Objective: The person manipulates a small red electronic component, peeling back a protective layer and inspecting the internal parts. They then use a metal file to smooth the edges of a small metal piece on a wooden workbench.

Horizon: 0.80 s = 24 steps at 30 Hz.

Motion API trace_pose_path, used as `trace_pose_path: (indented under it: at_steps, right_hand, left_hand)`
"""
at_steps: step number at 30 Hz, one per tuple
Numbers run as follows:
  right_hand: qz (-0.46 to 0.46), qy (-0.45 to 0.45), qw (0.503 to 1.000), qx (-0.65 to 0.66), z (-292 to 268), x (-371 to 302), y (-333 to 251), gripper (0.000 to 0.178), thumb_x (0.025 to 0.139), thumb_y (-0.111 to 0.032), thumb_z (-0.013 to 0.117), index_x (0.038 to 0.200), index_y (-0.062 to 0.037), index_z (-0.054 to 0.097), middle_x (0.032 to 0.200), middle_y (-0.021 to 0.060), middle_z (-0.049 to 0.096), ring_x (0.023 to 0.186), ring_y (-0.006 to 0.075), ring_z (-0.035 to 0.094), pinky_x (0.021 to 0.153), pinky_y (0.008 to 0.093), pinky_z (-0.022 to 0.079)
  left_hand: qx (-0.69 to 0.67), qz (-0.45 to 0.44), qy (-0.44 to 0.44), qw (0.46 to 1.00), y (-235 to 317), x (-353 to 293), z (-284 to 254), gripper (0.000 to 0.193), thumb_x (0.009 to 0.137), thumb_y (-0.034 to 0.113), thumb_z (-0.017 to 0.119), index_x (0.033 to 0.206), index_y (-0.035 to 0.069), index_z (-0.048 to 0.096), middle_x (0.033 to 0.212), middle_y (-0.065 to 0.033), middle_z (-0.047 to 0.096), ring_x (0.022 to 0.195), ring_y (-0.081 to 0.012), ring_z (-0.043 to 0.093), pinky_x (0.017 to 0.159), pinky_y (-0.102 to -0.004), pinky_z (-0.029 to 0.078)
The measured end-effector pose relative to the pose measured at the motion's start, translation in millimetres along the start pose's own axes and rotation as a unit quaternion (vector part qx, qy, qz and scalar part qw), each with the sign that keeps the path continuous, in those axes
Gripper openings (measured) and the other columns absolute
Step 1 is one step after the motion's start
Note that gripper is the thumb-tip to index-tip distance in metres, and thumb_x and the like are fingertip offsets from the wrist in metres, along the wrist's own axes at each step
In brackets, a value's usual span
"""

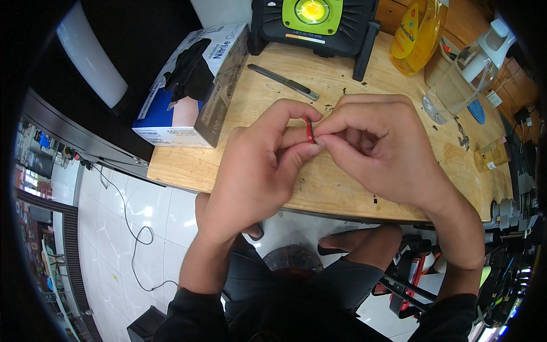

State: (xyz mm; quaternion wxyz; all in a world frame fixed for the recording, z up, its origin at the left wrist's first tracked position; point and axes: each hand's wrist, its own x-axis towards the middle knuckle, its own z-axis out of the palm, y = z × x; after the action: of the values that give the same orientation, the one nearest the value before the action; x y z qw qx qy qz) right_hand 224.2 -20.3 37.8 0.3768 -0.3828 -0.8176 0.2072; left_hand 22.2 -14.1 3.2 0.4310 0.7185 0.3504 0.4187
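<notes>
Left hand (250, 165) is clamping thumb and fingertips on a small red-and-black piece (310, 131), thin and slightly curved, material too small to tell. Piece is sitting just above centre of frame, over the table (336, 196). Right hand (387, 142) is pinching thumb and forefinger together on its right edge, other fingers curling loosely into the palm. Both hands are meeting at the fingertips.

Tabletop is showing pale, grained wood, dark specks scattering across it. A slim grey knife (284, 82), long and flat, is lying slantwise above the left hand. Upper left: a cardboard glove box (213, 85), white and blue, a crumpled black glove (191, 71) bulging from its slot. Top centre: a boxy work lamp (319, 28), black frame, lime-green face, glowing yellow in the middle. Upper right: a clear bottle (419, 37) is holding amber liquid, smooth and rounded; beside it a see-through spray bottle (456, 85) with a pale head is leaning in my view. Lower left: a thin dark cord (132, 233) is looping over glossy white floor tiles (171, 222).
</notes>
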Motion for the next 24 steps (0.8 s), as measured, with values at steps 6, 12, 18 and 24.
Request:
trace_pose_path:
  at_steps: [6,12,18,24]
  right_hand:
    - [0.015,-0.011,1.000,0.015,-1.1,1.3,-1.9,0.005,0.089,0.005,0.072,0.091,0.0009,0.073,0.073,0.0007,0.062,0.059,0.0026,0.048,0.051,0.0220,0.035]
    - [0.017,-0.007,1.000,0.021,1.5,0.3,0.7,0.005,0.087,0.004,0.073,0.090,-0.0001,0.072,0.071,-0.0009,0.060,0.058,0.0015,0.048,0.050,0.0215,0.035]
    - [-0.021,0.016,1.000,0.008,8.9,1.3,3.2,0.012,0.078,0.005,0.074,0.080,-0.0014,0.065,0.069,-0.0006,0.056,0.053,0.0030,0.047,0.049,0.0206,0.036]
    - [-0.052,0.066,0.996,-0.015,16.8,1.3,3.8,0.013,0.075,0.006,0.074,0.078,-0.0025,0.063,0.069,-0.0005,0.056,0.053,0.0033,0.047,0.048,0.0210,0.035]
  left_hand:
    - [0.031,-0.001,0.003,1.000,0.1,-0.1,-1.3,0.030,0.095,-0.008,0.066,0.124,-0.005,0.057,0.100,-0.0124,0.077,0.101,-0.0122,0.072,0.089,-0.0230,0.054]
    - [0.042,-0.001,0.014,0.999,1.4,-0.6,0.7,0.029,0.093,-0.005,0.069,0.120,-0.002,0.059,0.094,-0.0140,0.077,0.096,-0.0192,0.073,0.082,-0.0267,0.055]
    - [0.088,0.051,0.033,0.994,1.2,-2.0,2.4,0.027,0.091,-0.002,0.070,0.116,0.001,0.060,0.089,-0.0208,0.075,0.087,-0.0374,0.075,0.070,-0.0342,0.057]
    - [0.068,0.063,0.029,0.995,-2.2,-1.4,2.7,0.028,0.090,-0.005,0.067,0.116,0.000,0.059,0.088,-0.0220,0.074,0.087,-0.0402,0.074,0.070,-0.0358,0.057]
